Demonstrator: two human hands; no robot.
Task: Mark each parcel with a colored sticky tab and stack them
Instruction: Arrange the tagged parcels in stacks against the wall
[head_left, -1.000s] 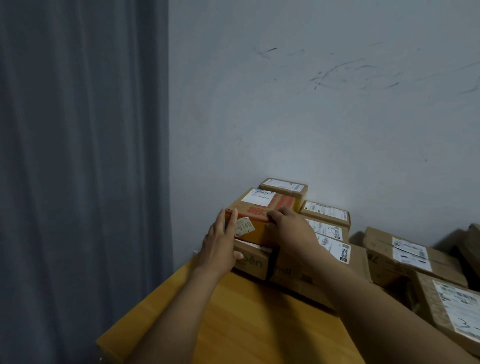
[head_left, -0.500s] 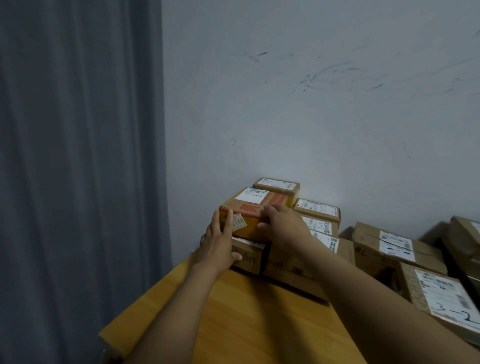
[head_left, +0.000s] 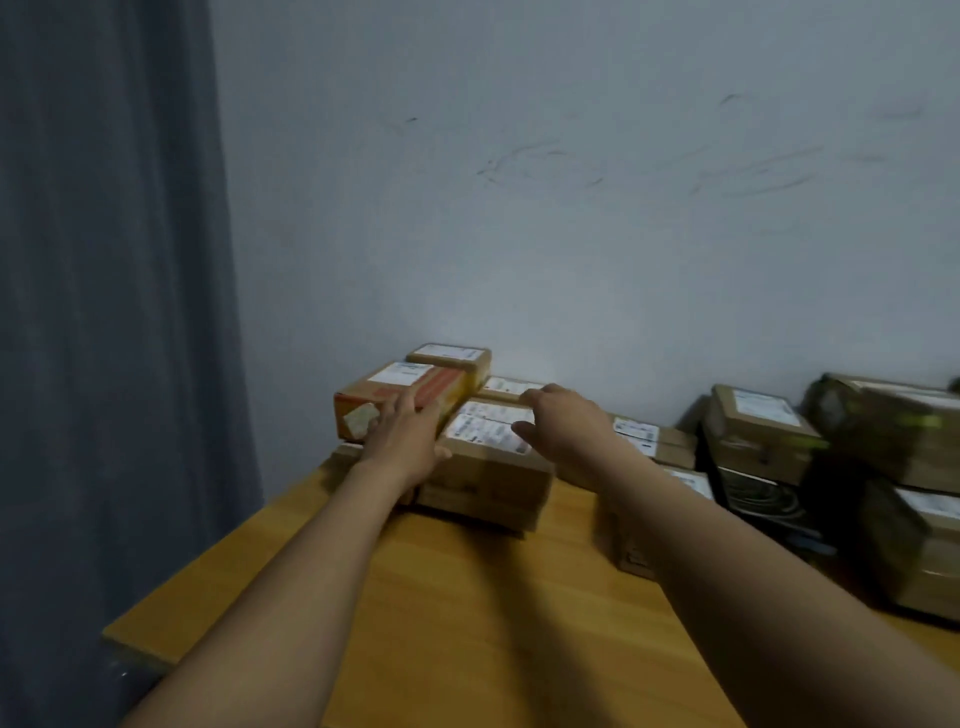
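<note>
A cardboard parcel with red-orange tape (head_left: 387, 397) tops the stack at the table's far left corner, with a pale sticker (head_left: 362, 417) on its front face. My left hand (head_left: 410, 439) lies flat against its near right corner, fingers stretched out. Beside it is a parcel with a white label (head_left: 491, 428), on top of a bigger box (head_left: 483, 486). My right hand (head_left: 563, 421) hovers over that label's right end, fingers apart and holding nothing. A small parcel (head_left: 449, 356) stands behind, against the wall.
More labelled parcels (head_left: 758, 434) are piled at the right, some dark-wrapped (head_left: 898, 431). The wooden table (head_left: 467, 613) ends at a left edge beside a grey curtain (head_left: 104, 338). A scuffed wall stands right behind the stack.
My right hand has let go of the red-taped parcel and moved right over the labelled one. My left hand slid from the parcel's front left to its right corner. The view swung right.
</note>
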